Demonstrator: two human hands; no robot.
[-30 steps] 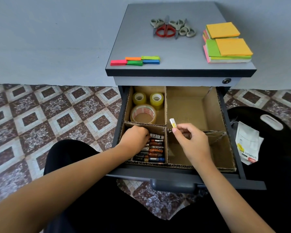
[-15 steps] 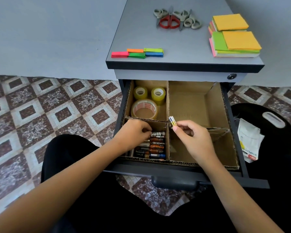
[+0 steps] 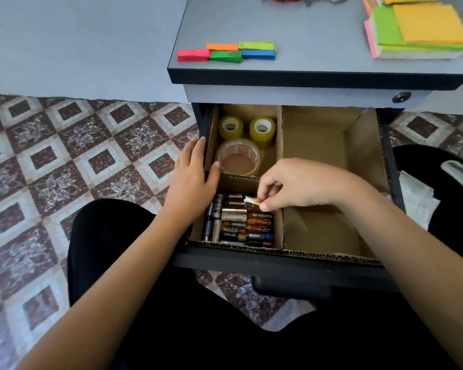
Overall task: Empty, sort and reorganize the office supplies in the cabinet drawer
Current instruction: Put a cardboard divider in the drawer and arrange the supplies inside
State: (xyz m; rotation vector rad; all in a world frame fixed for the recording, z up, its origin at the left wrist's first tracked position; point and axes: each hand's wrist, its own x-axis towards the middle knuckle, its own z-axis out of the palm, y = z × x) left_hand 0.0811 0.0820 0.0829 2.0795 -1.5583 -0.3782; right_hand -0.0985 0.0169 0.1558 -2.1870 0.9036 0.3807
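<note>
The open drawer (image 3: 292, 265) holds a cardboard divider (image 3: 278, 145). Its front left compartment is filled with several batteries (image 3: 241, 225) lying in rows. My right hand (image 3: 300, 188) pinches one silver and yellow battery (image 3: 251, 202) just above that pile. My left hand (image 3: 195, 177) rests on the drawer's left wall, fingers straight and thumb over the cardboard edge. The back left compartment has two small yellow tape rolls (image 3: 231, 126) (image 3: 262, 128) and one wide clear tape roll (image 3: 238, 158). Both right compartments look bare.
On the cabinet top (image 3: 318, 49) lie coloured flag pads (image 3: 226, 51), stacks of sticky notes (image 3: 417, 33) and scissors cut off at the upper edge. A white packet (image 3: 418, 201) lies on a black seat at the right. Patterned floor tiles spread to the left.
My right hand moved left with the battery, from over the divider down onto the battery pile. My left hand left the batteries and went to the drawer's left wall. The view tilted down.
</note>
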